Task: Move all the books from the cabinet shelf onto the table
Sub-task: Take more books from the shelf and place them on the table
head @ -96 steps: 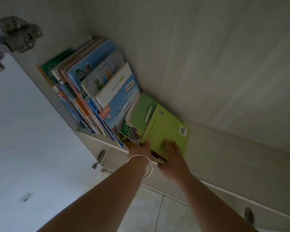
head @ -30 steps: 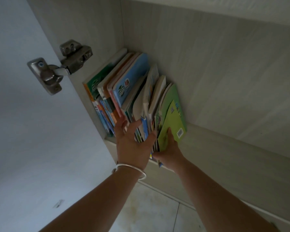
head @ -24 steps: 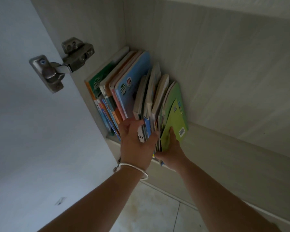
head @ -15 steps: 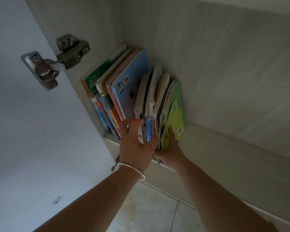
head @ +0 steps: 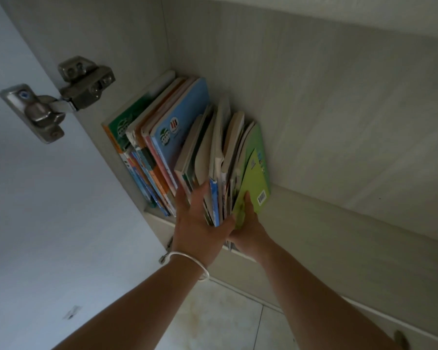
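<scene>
Books (head: 180, 137) upright on cabinet shelf (head: 339, 223), packed against left wall | left hand (head: 200, 223) and right hand (head: 248, 228) clamped together on right-hand bundle, green book (head: 256, 178) outermost | bundle's lower edge seems at shelf lip, dim light | bracelet (head: 187, 258) on left wrist | door hinge (head: 61, 97) upper left

Dim and flat, with a cool grey cast; the brightest area is the pale door (head: 48, 198) at left. The cabinet's back panel (head: 326, 97) falls into soft shadow, and the books (head: 213, 152) look muted. Wide-angle bending tilts the shelf (head: 339, 223) and stretches both forearms. Slightly soft and grainy throughout, no glare
</scene>
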